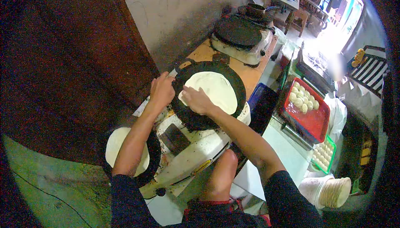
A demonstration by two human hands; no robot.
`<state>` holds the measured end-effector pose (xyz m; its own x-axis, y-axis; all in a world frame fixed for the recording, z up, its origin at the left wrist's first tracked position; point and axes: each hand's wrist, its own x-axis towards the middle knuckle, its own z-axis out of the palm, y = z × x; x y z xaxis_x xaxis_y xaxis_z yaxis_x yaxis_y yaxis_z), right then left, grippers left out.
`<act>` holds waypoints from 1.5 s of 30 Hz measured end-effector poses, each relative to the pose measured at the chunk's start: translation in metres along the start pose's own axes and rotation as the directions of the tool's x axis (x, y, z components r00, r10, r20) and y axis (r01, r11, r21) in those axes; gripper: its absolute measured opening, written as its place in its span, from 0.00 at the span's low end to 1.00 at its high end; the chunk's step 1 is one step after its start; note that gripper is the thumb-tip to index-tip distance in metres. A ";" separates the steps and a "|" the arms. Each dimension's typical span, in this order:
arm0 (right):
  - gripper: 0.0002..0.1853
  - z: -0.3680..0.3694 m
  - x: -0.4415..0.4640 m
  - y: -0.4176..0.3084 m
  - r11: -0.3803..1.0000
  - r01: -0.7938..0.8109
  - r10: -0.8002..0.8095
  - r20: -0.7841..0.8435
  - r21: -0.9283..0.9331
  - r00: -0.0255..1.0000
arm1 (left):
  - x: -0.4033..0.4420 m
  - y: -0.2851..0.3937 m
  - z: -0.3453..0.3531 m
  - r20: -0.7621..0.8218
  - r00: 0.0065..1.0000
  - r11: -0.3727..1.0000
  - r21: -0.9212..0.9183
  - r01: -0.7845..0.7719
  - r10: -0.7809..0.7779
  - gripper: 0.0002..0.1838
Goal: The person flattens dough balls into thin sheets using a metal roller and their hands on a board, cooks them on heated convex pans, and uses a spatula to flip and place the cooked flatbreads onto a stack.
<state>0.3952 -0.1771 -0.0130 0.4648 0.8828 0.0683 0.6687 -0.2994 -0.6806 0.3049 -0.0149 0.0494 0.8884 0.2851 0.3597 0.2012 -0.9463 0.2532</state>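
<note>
A round, pale flatbread [214, 87] lies on the black round griddle [239, 87] of the nearer stove. My right hand [199, 100] rests on its left part, fingers stretched out over the dough. By the griddle's upper left rim is my left hand [162, 89], its fingers curled closed. A thin, light flat strip [141, 107] shows behind the left wrist, and a pale end appears beyond the fingertips; what the fingers hold is hidden. Under my left forearm, a second flatbread [117, 145] lies on another black griddle [154, 155], partly covered by the arm.
A white stove [191, 153] carries both griddles. Behind it stands another stove [241, 44] with a dark plate and a pan [255, 9]. Rightward are a red tray [306, 117] of dough balls, a green tray [331, 161] with more, and a stack of flatbreads [335, 192].
</note>
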 end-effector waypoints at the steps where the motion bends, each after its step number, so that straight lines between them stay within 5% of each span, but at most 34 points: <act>1: 0.36 0.006 0.005 0.002 0.999 0.012 -0.011 0.041 -0.041 0.999 | 0.001 -0.001 0.001 -0.018 1.000 1.000 0.003 -0.017 0.017 0.20; 3: 0.35 -0.005 0.007 -0.009 0.996 0.083 -0.078 0.201 -0.020 0.976 | 0.005 0.013 -0.006 0.018 0.999 0.999 0.000 0.033 -0.033 0.21; 6: 0.28 -0.024 -0.011 -0.016 0.994 0.112 -0.110 -0.089 0.016 0.990 | 0.003 0.019 -0.013 -0.033 0.999 0.999 -0.045 -0.008 0.006 0.20; 7: 0.30 -0.037 -0.028 -0.005 0.966 0.087 -0.054 -0.143 0.242 0.988 | 0.000 0.020 -0.013 -0.066 0.997 0.997 -0.065 -0.041 0.037 0.20; 8: 0.22 -0.071 -0.071 -0.023 0.944 0.084 0.004 -0.264 0.320 0.964 | -0.004 0.027 -0.013 -0.099 0.993 0.988 -0.135 -0.077 0.064 0.20; 10: 0.21 -0.100 -0.144 0.016 0.978 0.019 0.077 -0.448 0.206 0.891 | -0.017 0.053 -0.014 -0.172 0.979 0.948 -0.275 -0.157 0.112 0.19; 11: 0.20 -0.122 -0.190 0.025 0.957 -0.020 0.164 -0.484 0.289 0.859 | -0.022 0.079 -0.011 -0.176 0.977 0.918 -0.356 -0.174 0.117 0.20; 12: 0.19 -0.136 -0.238 0.037 0.930 -0.158 0.331 -0.564 0.333 0.756 | -0.031 0.114 -0.012 0.007 1.000 0.812 -0.584 -0.003 0.009 0.21; 13: 0.18 -0.159 -0.286 0.052 0.921 -0.195 0.376 -0.632 0.338 0.678 | -0.043 0.143 0.002 -0.057 0.985 0.750 -0.641 -0.160 0.162 0.21; 15: 0.19 -0.187 -0.397 0.123 0.888 -0.332 0.445 -0.780 0.320 0.439 | -0.059 0.225 0.023 0.209 0.971 0.617 -0.781 0.095 0.116 0.21; 16: 0.19 -0.202 -0.451 0.151 0.833 -0.411 0.511 -0.801 0.372 0.312 | -0.070 0.261 0.065 0.170 0.972 0.477 -0.876 0.073 0.163 0.24; 18: 0.25 -0.228 -0.524 0.163 0.715 -0.603 0.535 -0.832 0.354 0.147 | -0.071 0.342 0.117 0.247 0.947 0.412 -0.899 0.147 0.203 0.35; 20: 0.34 -0.234 -0.589 0.217 0.615 -0.708 0.500 -0.866 0.348 0.009 | -0.059 0.408 0.183 0.360 0.927 0.494 -0.828 0.266 0.105 0.49; 21: 0.43 -0.236 -0.619 0.251 0.577 -0.612 0.673 -0.739 0.540 -0.018 | -0.053 0.434 0.225 0.360 0.931 0.515 -0.810 0.282 0.056 0.53; 23: 0.45 -0.239 -0.638 0.245 0.512 -0.456 0.843 -0.529 0.728 0.103 | -0.036 0.463 0.267 0.555 0.831 0.390 -0.763 0.516 -0.013 0.59; 26: 0.48 -0.225 -0.663 0.272 0.501 -0.270 0.864 -0.457 0.822 0.211 | -0.030 0.472 0.231 0.523 0.841 0.654 -0.591 0.472 -0.134 0.41; 27: 0.48 -0.220 -0.669 0.254 0.402 -0.404 0.915 -0.347 0.821 0.205 | -0.033 0.467 0.258 0.409 0.902 0.702 -0.601 0.382 -0.140 0.39; 29: 0.45 -0.224 -0.653 0.192 0.262 -0.629 0.965 -0.186 0.732 0.185 | -0.051 0.454 0.218 0.484 0.872 0.796 -0.500 0.341 -0.069 0.40; 31: 0.36 -0.225 -0.659 0.193 0.301 -0.935 0.924 -0.300 0.188 0.238 | -0.080 0.435 0.208 0.502 0.864 0.887 -0.414 0.206 0.034 0.41; 32: 0.32 -0.224 -0.657 0.201 0.266 -0.951 0.841 -0.443 -0.161 0.310 | -0.093 0.427 0.207 0.521 0.852 0.936 -0.324 0.142 0.051 0.42; 33: 0.29 -0.226 -0.649 0.213 0.242 -0.918 0.687 -0.614 -0.313 0.390 | -0.102 0.415 0.214 0.538 0.842 0.947 -0.288 0.141 0.038 0.42; 34: 0.26 -0.232 -0.633 0.221 0.311 -0.901 0.515 -0.743 -0.302 0.427 | -0.110 0.403 0.225 0.556 0.831 0.957 -0.252 0.144 0.021 0.44; 36: 0.20 -0.261 -0.570 0.194 0.734 -0.679 0.292 -0.900 -0.005 0.323 | -0.116 0.400 0.222 0.619 0.785 0.966 -0.195 0.171 -0.014 0.47; 37: 0.20 -0.269 -0.540 0.199 0.759 -0.649 0.367 -0.858 0.054 0.359 | -0.110 0.406 0.200 0.664 0.747 0.965 -0.178 0.194 -0.027 0.48; 38: 0.20 -0.276 -0.513 0.207 0.776 -0.620 0.436 -0.808 0.115 0.395 | -0.104 0.410 0.190 0.707 0.706 0.963 -0.161 0.215 -0.039 0.51; 40: 0.21 -0.289 -0.457 0.231 0.756 -0.590 0.605 -0.648 0.284 0.463 | -0.094 0.413 0.196 0.632 0.771 0.993 -0.119 -0.006 0.080 0.51; 44: 0.25 -0.292 -0.392 0.312 0.499 -0.755 0.854 -0.390 0.425 0.345 | -0.081 0.409 0.246 0.354 0.799 0.870 -0.102 -0.483 0.486 0.50; 45: 0.26 -0.285 -0.385 0.340 0.497 -0.747 0.852 -0.414 0.442 0.322 | -0.077 0.413 0.252 0.249 0.819 0.855 -0.187 -0.483 0.517 0.44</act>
<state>0.6093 -0.7216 -0.0627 0.9592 -0.1206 -0.2558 -0.2713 -0.6478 -0.7119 0.4235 -0.4668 -0.1005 0.9344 -0.2935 0.2019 -0.3341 -0.9187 0.2107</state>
